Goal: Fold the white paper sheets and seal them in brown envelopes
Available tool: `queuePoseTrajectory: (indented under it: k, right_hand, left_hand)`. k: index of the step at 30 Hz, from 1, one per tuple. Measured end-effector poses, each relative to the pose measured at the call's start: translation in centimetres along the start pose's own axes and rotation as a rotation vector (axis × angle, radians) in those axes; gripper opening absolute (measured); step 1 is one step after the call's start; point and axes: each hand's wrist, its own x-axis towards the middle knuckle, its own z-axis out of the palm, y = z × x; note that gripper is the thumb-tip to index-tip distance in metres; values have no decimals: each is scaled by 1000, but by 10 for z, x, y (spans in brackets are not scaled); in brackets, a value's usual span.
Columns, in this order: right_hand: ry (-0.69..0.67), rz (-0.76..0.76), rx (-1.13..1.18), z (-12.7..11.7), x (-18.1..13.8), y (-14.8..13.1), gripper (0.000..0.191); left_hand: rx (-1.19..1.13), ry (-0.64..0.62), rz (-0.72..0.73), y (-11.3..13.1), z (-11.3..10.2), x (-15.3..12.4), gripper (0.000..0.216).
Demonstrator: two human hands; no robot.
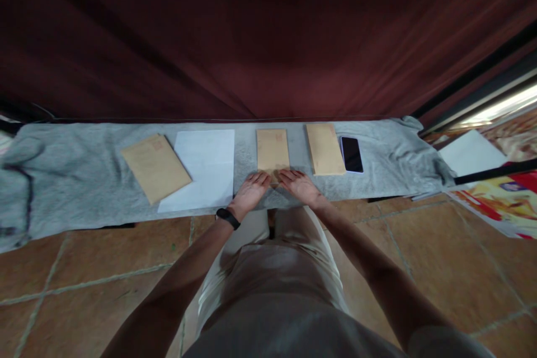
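A brown paper envelope (272, 148) with a faint red mark at its far corner lies lengthwise on the grey cloth in front of me. Its near end, where the flap shows, is between my hands. My left hand (253, 189) has its fingers closed on the left side of that end; a black band circles the wrist. From the right, my right hand (300, 185) grips the same end, fingertips bent over the paper. Both thumbs are hard to make out. My fingertips almost meet across the envelope and hide part of the flap.
Left, a stack of brown envelopes (155, 168) overlaps white paper sheets (205, 162). Right, another envelope stack (325, 151) lies beside a phone (352, 154). Grey cloth (100, 179) covers the narrow surface; a dark red curtain (268, 84) hangs behind. A colourful printed package (503, 201) is far right.
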Motion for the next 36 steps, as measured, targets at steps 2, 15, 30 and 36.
queuePoseTrajectory:
  k: [2, 15, 30, 36]
  right_hand:
    - [6, 3, -1, 2, 0, 0, 38]
    - [17, -1, -57, 2, 0, -2, 37]
    - [169, 5, 118, 17, -16, -5, 33]
    - [271, 72, 242, 26, -12, -2, 28]
  left_hand:
    - [20, -4, 5, 0, 0, 0, 39]
    - [-9, 16, 17, -4, 0, -1, 35]
    - [-73, 147, -85, 6, 18, -12, 29]
    - [-70, 200, -121, 7, 23, -9, 27]
